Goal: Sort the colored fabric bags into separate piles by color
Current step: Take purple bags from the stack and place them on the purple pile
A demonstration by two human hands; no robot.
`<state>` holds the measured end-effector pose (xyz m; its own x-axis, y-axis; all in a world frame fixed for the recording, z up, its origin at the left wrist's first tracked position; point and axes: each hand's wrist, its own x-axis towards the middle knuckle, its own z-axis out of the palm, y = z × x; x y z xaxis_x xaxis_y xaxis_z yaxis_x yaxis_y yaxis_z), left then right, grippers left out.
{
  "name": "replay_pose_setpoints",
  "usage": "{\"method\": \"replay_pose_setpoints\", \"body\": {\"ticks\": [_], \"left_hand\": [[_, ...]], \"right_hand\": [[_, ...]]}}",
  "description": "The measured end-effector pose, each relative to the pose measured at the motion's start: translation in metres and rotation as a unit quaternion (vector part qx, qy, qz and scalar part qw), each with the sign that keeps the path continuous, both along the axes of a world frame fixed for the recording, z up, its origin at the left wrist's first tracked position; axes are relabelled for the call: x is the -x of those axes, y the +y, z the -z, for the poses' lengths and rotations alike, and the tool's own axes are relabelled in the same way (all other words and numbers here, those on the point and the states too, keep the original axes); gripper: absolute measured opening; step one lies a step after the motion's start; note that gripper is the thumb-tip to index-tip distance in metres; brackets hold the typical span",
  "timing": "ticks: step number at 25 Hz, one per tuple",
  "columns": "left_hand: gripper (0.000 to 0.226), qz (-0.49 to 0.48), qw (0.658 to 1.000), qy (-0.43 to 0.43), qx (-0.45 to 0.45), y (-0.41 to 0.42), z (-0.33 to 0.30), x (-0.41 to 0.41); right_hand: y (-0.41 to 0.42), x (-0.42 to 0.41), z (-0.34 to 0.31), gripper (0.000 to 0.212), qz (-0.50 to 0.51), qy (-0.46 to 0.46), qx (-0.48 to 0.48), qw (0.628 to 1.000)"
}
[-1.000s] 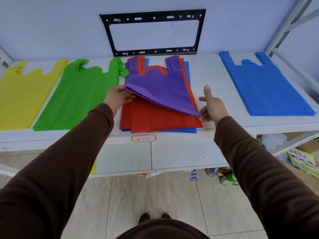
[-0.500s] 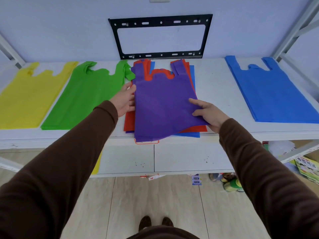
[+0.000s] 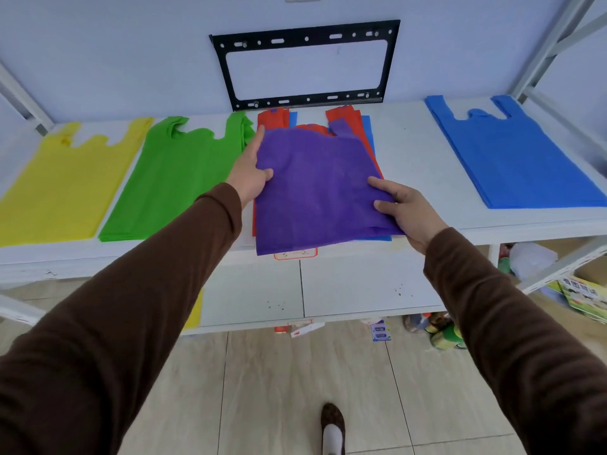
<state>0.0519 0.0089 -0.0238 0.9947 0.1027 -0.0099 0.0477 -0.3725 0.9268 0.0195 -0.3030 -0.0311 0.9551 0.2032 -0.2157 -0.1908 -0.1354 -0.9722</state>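
**One purple bag in both hands, three sorted piles on the surface**

You have one purple bag (image 3: pixel 315 188) held over the mixed stack (image 3: pixel 358 126) in the middle of the white surface (image 3: pixel 410 159). Your left hand (image 3: pixel 251 172) takes its left edge: the forefinger lies straight along that edge toward the far side, and the thumb presses down on top of the fabric, so this grip is pinching the purple bag. Your right hand (image 3: pixel 402 208) takes the near right corner, thumb and a finger on top and the rest underneath, also pinching the bag. The bag spans the gap between the two grips, and its near edge hangs just past the front lip of the surface, over a small red label (image 3: pixel 295 254).

Under it, the mixed stack shows red and blue layers; you cannot count them from here.

Three single-colour piles lie on the surface: a yellow pile (image 3: pixel 62 188) at far left, a green pile (image 3: pixel 170 178) just beside your left hand, and a blue pile (image 3: pixel 519 156) well apart to the right. A black metal bracket (image 3: pixel 305 37) hangs on the wall behind the stack.
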Motion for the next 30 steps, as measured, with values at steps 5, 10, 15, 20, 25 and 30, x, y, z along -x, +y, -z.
{"method": "replay_pose_setpoints", "body": {"ticks": [5, 10, 15, 20, 25, 30], "left_hand": [[0.064, 0.062, 0.994, -0.081, 0.036, 0.029, -0.018, 0.103], [0.071, 0.074, 0.994, -0.086, 0.010, 0.072, 0.033, 0.234], [0.073, 0.010, 0.999, 0.023, 0.033, 0.097, 0.122, 0.340], [0.071, -0.009, 0.991, 0.125, 0.036, 0.111, 0.183, 0.336], [0.080, 0.006, 0.988, 0.154, 0.007, 0.131, 0.199, 0.254], [0.065, -0.006, 0.987, 0.144, -0.076, 0.169, 0.222, 0.140]], "right_hand": [[0.023, 0.122, -0.001, 0.044, 0.035, -0.046, -0.115, 0.992], [0.065, 0.256, 0.040, 0.054, -0.007, 0.028, -0.159, 0.987], [0.097, 0.330, 0.104, 0.069, -0.070, 0.142, -0.060, 0.986], [0.113, 0.309, 0.152, 0.073, -0.069, 0.168, 0.022, 0.983], [0.146, 0.225, 0.181, 0.075, -0.066, 0.127, 0.091, 0.985], [0.189, 0.118, 0.214, 0.076, -0.076, 0.014, 0.149, 0.986]]}}
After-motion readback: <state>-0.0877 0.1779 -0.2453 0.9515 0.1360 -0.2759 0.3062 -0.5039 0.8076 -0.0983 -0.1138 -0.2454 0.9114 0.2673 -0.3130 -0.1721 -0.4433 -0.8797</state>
